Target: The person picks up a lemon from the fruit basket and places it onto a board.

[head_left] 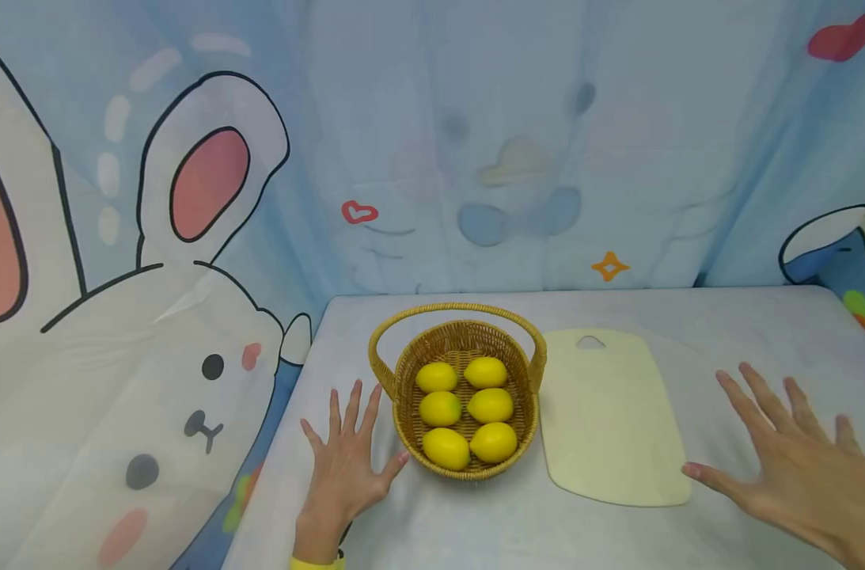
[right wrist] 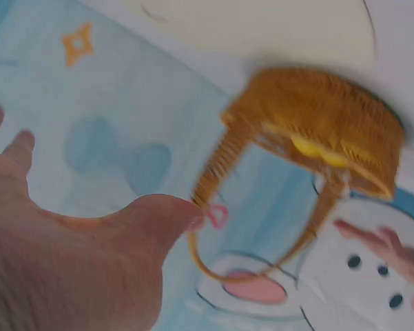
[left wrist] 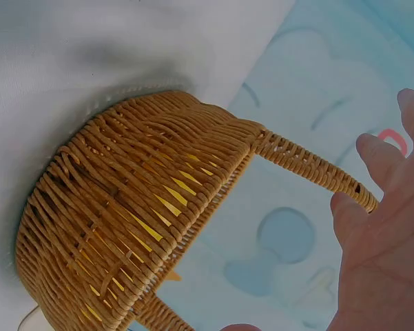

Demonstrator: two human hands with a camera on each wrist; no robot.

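Six lemons (head_left: 464, 408) lie in two rows inside the wicker basket (head_left: 463, 471), and as far as I can judge none has left it: the pale cutting board (head_left: 612, 419) just to the basket's right is bare. The basket stands on the white table (head_left: 760, 332), its hoop handle (head_left: 457, 309) arching over the far side, with the board close beside it, the two nearly touching. My left hand (head_left: 348, 467) lies flat on the cloth just left of the basket, fingers spread and straight, the thumb reaching toward the wicker wall but, from the head view, not quite on it; it holds nothing. The left wrist view shows that same woven wall (left wrist: 124, 221) up close, yellow glinting through the gaps, and my fingers (left wrist: 382, 165) near the handle without curling round it. My right hand (head_left: 795, 467) hovers low, or perhaps rests, off the board's right edge, fingers splayed, the thumb pointing at the board's near corner, and it too holds nothing. The right wrist picture is blurred, so I cannot tell more from it than an opened palm (right wrist: 62, 269) and the basket beyond. So, by my reading, the work stands at its start: nothing picked up, nothing laid on the board, every lemon in place.
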